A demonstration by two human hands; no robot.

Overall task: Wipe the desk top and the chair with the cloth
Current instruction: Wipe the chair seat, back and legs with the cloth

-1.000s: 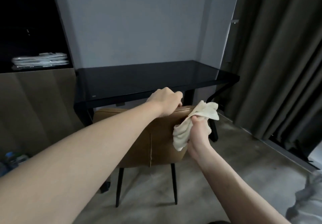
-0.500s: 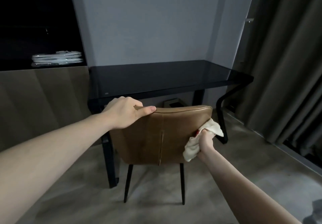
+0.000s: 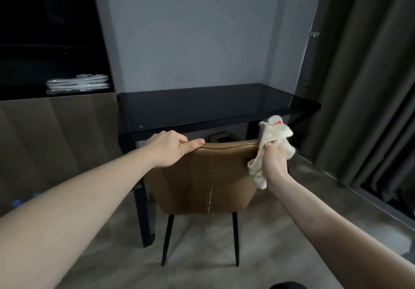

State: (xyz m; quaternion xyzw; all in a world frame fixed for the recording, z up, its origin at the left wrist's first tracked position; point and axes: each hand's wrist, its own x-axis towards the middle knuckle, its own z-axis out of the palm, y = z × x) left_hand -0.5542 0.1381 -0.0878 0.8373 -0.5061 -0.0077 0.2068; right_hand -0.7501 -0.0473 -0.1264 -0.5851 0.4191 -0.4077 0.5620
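Our right hand point(image 3: 274, 161) has lifted the bunched cloth point(image 3: 274, 132) to the chair point(image 3: 208, 176) top at 3 o'clock, so we hold the left hand point(image 3: 171, 148) tight on the top edge and rub slowly across.

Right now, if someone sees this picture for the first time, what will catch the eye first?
Two bare arms reach in from below to the brown chair in the middle. The left hand holds the top of its back, and the right hand grips a pale cloth at its right corner. Behind stands the black desk.
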